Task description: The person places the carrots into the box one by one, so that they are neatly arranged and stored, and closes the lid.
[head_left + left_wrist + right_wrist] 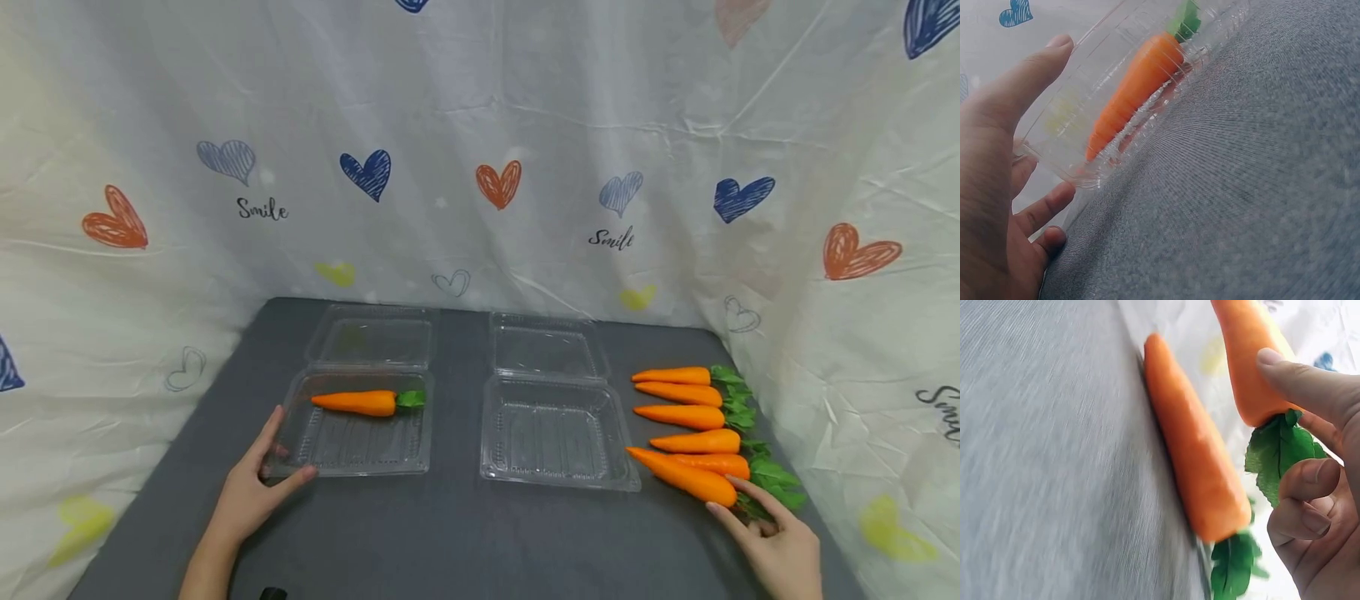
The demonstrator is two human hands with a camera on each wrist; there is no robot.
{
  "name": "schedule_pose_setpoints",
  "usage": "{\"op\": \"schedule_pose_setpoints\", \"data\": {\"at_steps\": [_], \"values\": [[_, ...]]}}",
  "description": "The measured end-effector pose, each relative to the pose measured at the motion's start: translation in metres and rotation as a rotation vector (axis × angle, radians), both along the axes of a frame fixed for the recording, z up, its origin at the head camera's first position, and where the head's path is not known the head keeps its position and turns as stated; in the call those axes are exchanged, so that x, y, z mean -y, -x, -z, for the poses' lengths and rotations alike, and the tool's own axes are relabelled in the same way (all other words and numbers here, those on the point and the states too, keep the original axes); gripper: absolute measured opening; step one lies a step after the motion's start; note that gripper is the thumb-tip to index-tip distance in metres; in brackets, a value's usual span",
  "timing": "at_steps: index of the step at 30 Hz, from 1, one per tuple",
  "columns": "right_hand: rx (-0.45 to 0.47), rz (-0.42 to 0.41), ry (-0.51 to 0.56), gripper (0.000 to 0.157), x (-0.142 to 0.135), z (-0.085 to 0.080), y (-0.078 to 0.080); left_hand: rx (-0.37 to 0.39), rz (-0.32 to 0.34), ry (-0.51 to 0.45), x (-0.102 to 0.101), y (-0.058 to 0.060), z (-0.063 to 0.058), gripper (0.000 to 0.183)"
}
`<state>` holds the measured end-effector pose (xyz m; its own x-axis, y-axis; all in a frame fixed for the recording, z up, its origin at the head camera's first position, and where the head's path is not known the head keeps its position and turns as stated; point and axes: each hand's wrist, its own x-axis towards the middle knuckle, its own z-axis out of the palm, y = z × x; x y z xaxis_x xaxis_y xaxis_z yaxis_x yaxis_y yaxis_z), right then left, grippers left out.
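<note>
My left hand (251, 492) is at the near left corner of a clear plastic clamshell box (352, 467), with the thumb along its front rim and the other fingers by its left side. One orange carrot (356, 403) with a green leafy top lies inside that box. My right hand (780, 542) pinches another carrot (1250, 369) near its leafy end, thumb on one side. In the right wrist view this carrot is raised above a second carrot (1191, 444) lying on the grey table. Part of the held carrot's leaves is behind the fingers.
A second clear clamshell box (558, 479) stands in the middle, its lid (547, 346) folded back. Several more carrots (678, 417) lie in a row to its right, tips pointing left. A white curtain (480, 100) printed with hearts hangs around the grey table (450, 542).
</note>
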<state>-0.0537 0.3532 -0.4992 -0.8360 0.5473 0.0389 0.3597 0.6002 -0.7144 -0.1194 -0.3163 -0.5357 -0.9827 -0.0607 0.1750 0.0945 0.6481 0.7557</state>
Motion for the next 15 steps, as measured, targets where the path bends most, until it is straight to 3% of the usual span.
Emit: {"op": "schedule_pose_setpoints", "data": {"at_steps": [6,15], "values": [[-0.087,-0.110,-0.055,0.054,0.012,-0.014,0.019,0.004,0.006,-0.014,-0.005,0.004,0.002,0.105],[-0.209,-0.236,0.006,0.050,0.055,-0.011,0.044,0.003,0.013,0.003,0.002,-0.001,0.003,0.106]]}}
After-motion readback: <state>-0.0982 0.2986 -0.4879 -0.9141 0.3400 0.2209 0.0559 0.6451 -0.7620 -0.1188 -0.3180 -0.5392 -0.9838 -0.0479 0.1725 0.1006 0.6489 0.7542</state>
